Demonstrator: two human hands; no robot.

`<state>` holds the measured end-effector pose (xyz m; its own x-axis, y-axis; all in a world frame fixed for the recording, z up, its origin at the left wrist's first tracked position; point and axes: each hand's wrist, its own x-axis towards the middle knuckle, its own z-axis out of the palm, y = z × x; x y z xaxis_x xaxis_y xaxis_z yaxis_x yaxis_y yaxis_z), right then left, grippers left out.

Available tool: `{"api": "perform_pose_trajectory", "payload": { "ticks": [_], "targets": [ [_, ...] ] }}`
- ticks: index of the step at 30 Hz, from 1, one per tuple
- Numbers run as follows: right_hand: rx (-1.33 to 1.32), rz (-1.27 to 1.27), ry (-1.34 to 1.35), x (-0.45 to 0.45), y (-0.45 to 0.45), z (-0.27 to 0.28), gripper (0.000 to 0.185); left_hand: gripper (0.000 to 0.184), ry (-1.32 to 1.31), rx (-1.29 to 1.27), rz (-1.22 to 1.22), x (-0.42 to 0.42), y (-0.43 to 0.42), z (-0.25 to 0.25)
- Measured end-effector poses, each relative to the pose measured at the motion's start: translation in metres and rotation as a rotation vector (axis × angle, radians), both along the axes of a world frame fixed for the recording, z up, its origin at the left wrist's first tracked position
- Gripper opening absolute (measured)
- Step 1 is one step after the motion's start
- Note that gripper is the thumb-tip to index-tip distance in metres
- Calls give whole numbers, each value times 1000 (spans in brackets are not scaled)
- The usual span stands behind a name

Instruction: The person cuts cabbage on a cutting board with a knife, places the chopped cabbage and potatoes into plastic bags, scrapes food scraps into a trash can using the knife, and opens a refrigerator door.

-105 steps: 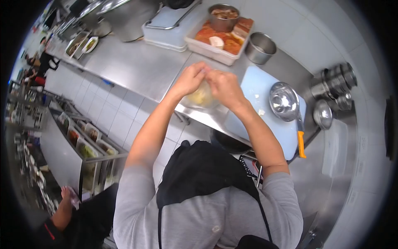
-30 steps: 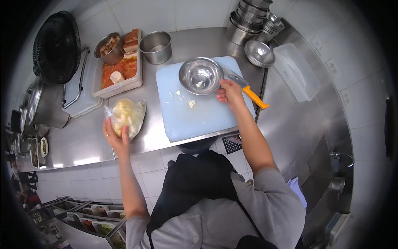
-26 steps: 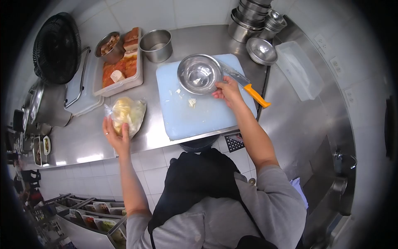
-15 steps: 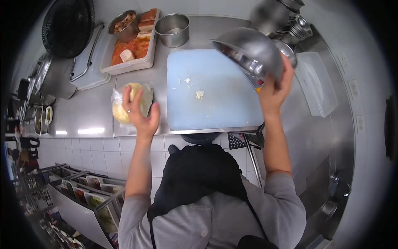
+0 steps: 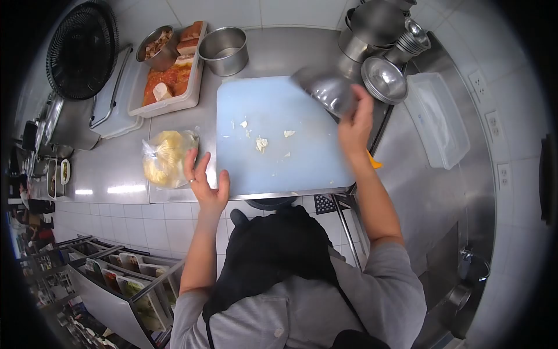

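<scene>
In my right hand [image 5: 358, 119] is a steel bowl [image 5: 332, 96], gripped at its right rim, tilted and smeared by motion over the far right of the blue cutting board [image 5: 314, 157]. Several small pale scraps [image 5: 261, 145] lie scattered on the board. My left hand [image 5: 208, 185] is open with fingers apart, near the board's left edge. Just left of its fingertips sits a clear plastic bag [image 5: 165, 160] with a pale yellow mass inside; whether the fingertips touch it I cannot tell.
An uncovered steel pot [image 5: 224, 55] stands behind the board. A white tub [image 5: 168, 106] with orange-red food and a smaller pot [image 5: 157, 49] are at back left. Stacked steel bowls [image 5: 385, 81] and a clear plastic container [image 5: 439, 119] line the right. An orange handle [image 5: 374, 161] shows beside my right forearm.
The bowl has swung left and turned in my right hand. My left hand has moved right, off the plastic bag. Another pale scrap shows on the board, and the view has shifted slightly.
</scene>
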<state>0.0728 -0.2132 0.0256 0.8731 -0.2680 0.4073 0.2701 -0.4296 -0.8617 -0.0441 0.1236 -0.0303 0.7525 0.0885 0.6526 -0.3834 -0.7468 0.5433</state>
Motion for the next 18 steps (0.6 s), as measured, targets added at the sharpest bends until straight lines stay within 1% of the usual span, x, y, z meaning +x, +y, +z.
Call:
{"api": "perform_pose_trajectory", "payload": {
  "ticks": [1, 2, 3, 4, 7, 8, 11, 12, 15, 17, 18],
  "targets": [
    [316, -68, 115, 9, -6, 5, 58, 52, 22, -26, 18, -4, 2, -2],
    [478, -83, 204, 21, -19, 8, 55, 52, 38, -56, 30, -5, 2, -5],
    [640, -100, 288, 34, -36, 13, 52, 51, 50, -33, 63, -8, 5, -8],
    [727, -121, 257, 44, -48, 8, 40, 51, 61, -10, 96, -13, 9, -11],
    [859, -38, 350, 69, -92, -6, 32, 51, 79, -11, 156, -25, 17, -19],
    [925, -46, 388, 84, -109, -15, 26, 51, 86, -21, 169, -29, 19, -21],
    [1072, -64, 440, 118, -151, -35, 25, 50, 98, 24, 174, -38, 22, -24],
    [1056, -81, 441, 120, -154, -32, 24, 50, 99, 30, 183, -38, 21, -26],
    [1025, -67, 338, 124, -164, -32, 24, 48, 114, 30, 186, -44, 22, -34],
    [1207, -8, 320, 133, -187, -37, 30, 47, 141, 5, 175, -48, 23, -41],
    [1227, 0, 271, 133, -188, -37, 31, 43, 103, 21, 174, -47, 19, -35]
  ]
}}
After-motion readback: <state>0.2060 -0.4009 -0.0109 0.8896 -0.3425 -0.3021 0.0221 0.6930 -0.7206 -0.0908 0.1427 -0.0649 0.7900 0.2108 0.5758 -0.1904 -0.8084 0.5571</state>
